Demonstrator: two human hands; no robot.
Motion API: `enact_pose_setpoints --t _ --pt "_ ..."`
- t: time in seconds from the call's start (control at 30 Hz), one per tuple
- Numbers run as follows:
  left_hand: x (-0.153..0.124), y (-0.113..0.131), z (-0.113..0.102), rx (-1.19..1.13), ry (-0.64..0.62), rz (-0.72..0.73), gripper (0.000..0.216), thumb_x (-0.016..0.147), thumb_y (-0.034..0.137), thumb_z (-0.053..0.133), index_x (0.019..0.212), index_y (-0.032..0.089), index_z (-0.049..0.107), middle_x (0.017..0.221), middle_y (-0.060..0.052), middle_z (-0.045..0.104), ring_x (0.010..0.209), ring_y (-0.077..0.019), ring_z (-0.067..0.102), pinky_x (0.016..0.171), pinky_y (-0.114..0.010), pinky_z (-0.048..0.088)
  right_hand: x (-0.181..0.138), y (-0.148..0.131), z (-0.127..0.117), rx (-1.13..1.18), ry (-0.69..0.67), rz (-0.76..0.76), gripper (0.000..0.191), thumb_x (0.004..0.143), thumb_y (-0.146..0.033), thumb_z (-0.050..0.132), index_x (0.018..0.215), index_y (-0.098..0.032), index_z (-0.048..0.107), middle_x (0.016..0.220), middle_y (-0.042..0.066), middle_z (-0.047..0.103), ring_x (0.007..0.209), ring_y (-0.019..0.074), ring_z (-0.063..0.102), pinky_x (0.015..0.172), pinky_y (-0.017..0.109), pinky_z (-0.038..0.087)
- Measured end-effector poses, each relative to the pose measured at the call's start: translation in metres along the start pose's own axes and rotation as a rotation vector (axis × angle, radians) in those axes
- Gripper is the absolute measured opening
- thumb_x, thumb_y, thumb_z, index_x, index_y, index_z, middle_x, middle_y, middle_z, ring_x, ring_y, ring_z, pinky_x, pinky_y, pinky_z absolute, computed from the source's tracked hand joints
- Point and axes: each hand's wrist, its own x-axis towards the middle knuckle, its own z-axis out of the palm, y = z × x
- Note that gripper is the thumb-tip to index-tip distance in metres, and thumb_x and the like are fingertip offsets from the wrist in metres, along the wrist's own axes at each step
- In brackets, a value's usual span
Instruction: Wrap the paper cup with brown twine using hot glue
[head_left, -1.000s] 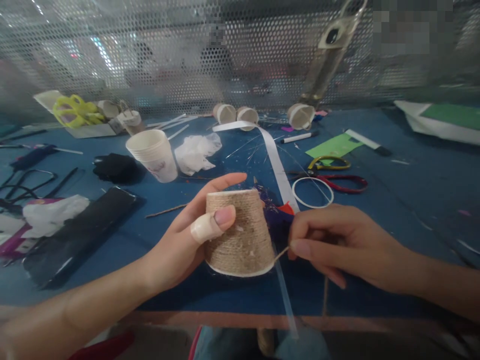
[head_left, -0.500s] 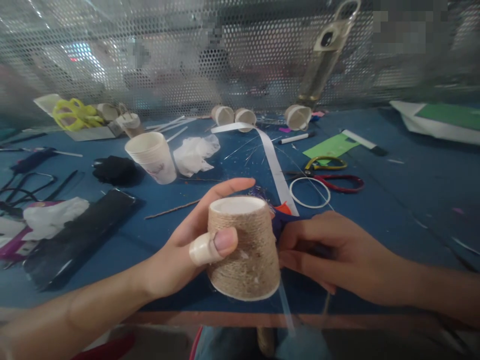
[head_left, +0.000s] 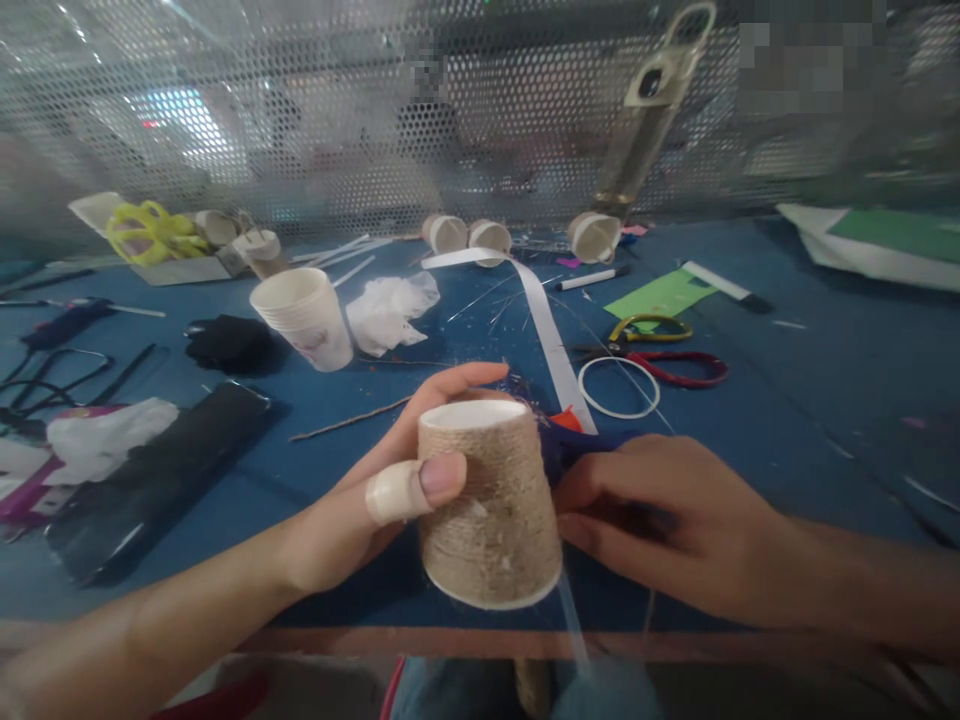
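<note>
Since a second ago, the twine-wrapped cup (head_left: 496,540) has sunk lower in the head view, its white end tipping into sight. The left hand (head_left: 341,515) grips it, thumb across the front, other fingers mostly hidden behind. Just at its right side is the right hand (head_left: 675,515), fingertips shadowed; whether they pinch anything cannot be told.

Near the center, the twine-wrapped cup (head_left: 491,530) hides most fingers of the left hand (head_left: 346,520) from us, and part of a dark blue object (head_left: 581,440) behind it. Right of center, we cannot tell what, if anything, the right hand (head_left: 664,520) pinches. The right edge cuts off a green-and-white item (head_left: 885,235). Across the top, we find only blurred shapes through a perforated metal panel (head_left: 337,170).
</note>
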Motion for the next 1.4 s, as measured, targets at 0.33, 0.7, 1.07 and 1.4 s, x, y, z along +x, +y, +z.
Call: enact_pose_setpoints --t 0.33,0.7,1.07,1.4 --pt "0.005 0.004 0.000 -0.015 0.112 -0.057 0.059 0.084 0.049 0.086 0.137 0.033 0.069 0.134 -0.008 0.076 0.120 -0.0349 0.070 0.097 -0.044 0.055 -0.002 0.005 -0.003 -0.154 0.005 -0.062 0.032 0.110 -0.040 0.060 0.091 -0.021 0.076 0.059 -0.003 0.069 0.046 0.0078 0.057 0.048 0.019 0.040" --pt "0.011 0.009 -0.003 -0.071 0.224 -0.045 0.048 0.092 0.060 0.076 0.125 0.025 0.078 0.120 -0.011 0.080 0.103 -0.0316 0.074 0.089 -0.045 0.060 0.001 0.034 -0.014 -0.847 0.078 -0.010 0.026 0.102 -0.032 0.055 0.117 -0.015 0.067 0.111 0.016 0.077 0.097 0.0325 0.078 0.081 0.047 0.062" --pt "0.009 0.012 -0.002 -0.046 0.360 -0.071 0.051 0.087 0.051 0.080 0.131 0.026 0.077 0.129 -0.009 0.078 0.114 -0.0348 0.070 0.097 -0.046 0.055 0.000 0.041 -0.019 -0.762 0.110 0.232 0.029 0.083 -0.021 0.057 0.111 -0.021 0.063 0.116 0.013 0.071 0.073 0.0259 0.070 0.051 0.036 0.039" --pt "0.009 0.005 -0.009 -0.027 0.322 -0.173 0.056 0.086 0.060 0.083 0.133 0.030 0.075 0.127 -0.009 0.077 0.109 -0.0336 0.072 0.095 -0.048 0.058 0.012 0.039 -0.026 -0.175 0.473 0.351 0.016 0.099 -0.034 0.064 0.109 -0.025 0.055 0.094 0.003 0.065 0.080 0.0189 0.064 0.071 0.033 0.053"
